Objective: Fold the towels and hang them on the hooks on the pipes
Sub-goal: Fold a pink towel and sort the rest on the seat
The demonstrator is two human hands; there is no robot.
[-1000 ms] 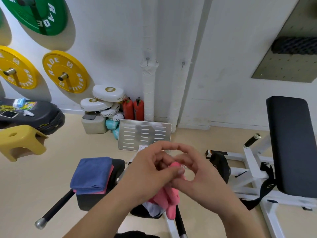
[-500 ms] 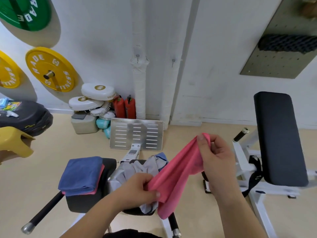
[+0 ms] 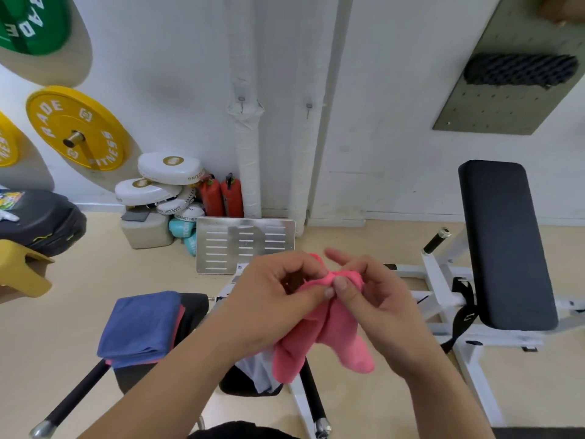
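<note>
A pink towel hangs doubled over in front of me, its top edge bunched between both hands. My left hand pinches that edge from the left and my right hand pinches it from the right, thumbs almost touching. Beneath them a pale grey towel lies on a black pad. A folded blue towel on a folded pink one rests on another black pad to the left. Two small hooks stick out of the white wall pipes ahead.
A metal footplate leans below the pipes. White pads and red extinguishers crowd the wall base at left. A black bench on a white frame stands right. Yellow weight plates hang on the left wall.
My hands, spread apart half a second ago with the pink towel stretched between them, have come together, so the towel now hangs folded in half from both pinches.
</note>
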